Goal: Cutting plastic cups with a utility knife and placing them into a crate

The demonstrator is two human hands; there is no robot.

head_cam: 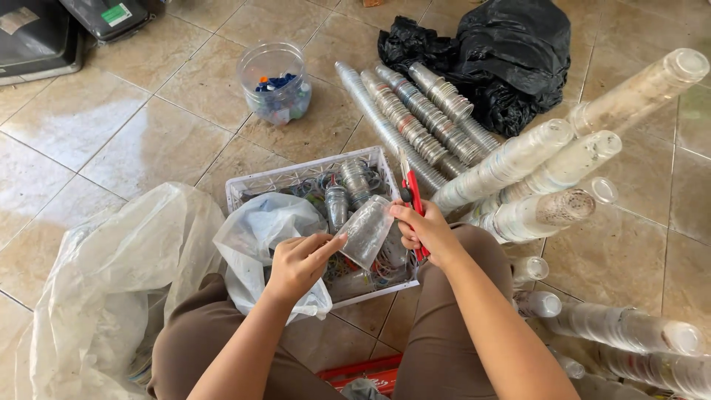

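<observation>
I judge I am mid-trim on a clear plastic cup (pixel 366 231), pinched at its rim by my left hand (pixel 300 263) while my right hand (pixel 426 231) clasps red-handled scissors (pixel 412 201) beside it; next calls for aligning blades.

Red-handled scissors (pixel 415 211), a clear plastic cup (pixel 366 231), white crate (pixel 296 176), black bag (pixel 503 55), beige marbled floor tiles (pixel 148 141), brown trousers (pixel 200 333).

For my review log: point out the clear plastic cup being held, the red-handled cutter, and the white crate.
clear plastic cup (pixel 366 231), head view, its side wall
red-handled cutter (pixel 415 201), head view, its handle
white crate (pixel 296 176), head view, its far rim
</observation>
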